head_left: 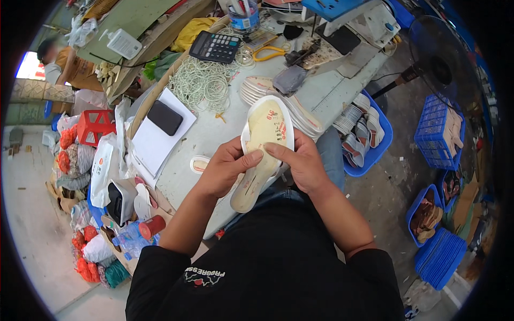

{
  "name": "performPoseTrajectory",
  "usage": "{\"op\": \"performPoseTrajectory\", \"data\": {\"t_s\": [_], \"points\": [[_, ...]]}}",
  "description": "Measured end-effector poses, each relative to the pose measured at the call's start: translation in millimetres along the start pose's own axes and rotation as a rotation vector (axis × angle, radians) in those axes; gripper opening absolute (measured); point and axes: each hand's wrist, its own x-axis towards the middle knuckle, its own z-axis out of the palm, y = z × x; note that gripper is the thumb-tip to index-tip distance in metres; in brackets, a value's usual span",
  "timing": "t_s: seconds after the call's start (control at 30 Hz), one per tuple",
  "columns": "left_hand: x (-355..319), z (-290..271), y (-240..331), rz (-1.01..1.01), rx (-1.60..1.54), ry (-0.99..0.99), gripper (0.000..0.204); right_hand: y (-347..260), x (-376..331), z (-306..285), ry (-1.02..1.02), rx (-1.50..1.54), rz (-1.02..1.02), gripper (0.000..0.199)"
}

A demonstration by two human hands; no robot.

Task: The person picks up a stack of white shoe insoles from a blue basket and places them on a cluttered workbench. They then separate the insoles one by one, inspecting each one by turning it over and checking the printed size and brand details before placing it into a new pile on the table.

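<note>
A cream shoe insole (267,119) with red and dark print, its narrow end toward my body, is held up over the table's front edge. A white-rimmed insole lies against its back, mostly hidden. My left hand (231,161) pinches the left side, thumb on the face. My right hand (301,163) grips the right side, its thumb pressed on the middle. Just beyond lies a stack of similar insoles (305,119), with a greyish lump (289,80) at its far side. A small white oval piece (199,164) rests on the table beside my left hand.
Pale rubber bands (198,85), a calculator (215,47) and yellow-handled scissors (269,52) lie farther back. A phone (165,117) sits on white paper (152,140) at left. Right of the table stand a blue basin (381,151) of footwear, a blue crate (426,134) and a fan (436,67).
</note>
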Motion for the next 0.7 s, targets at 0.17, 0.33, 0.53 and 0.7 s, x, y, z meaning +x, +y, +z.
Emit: {"op": "performPoseTrajectory", "data": {"t_s": [0.17,0.33,0.53,0.7], "points": [[2,4,-13,0.022,-0.122,-0.005,0.036,-14,-4,-2,-0.056,-0.146,0.006,0.023],[3,9,10,0.064,-0.203,0.016,0.034,-16,-16,-29,-0.170,-0.156,-0.052,0.027],[2,10,19,0.056,-0.215,-0.097,0.030,-31,-19,-10,-0.191,-0.240,-0.018,0.028],[-6,24,23,0.187,0.004,0.000,0.025,-42,-23,-15,-0.201,-0.583,-0.289,0.026]]}}
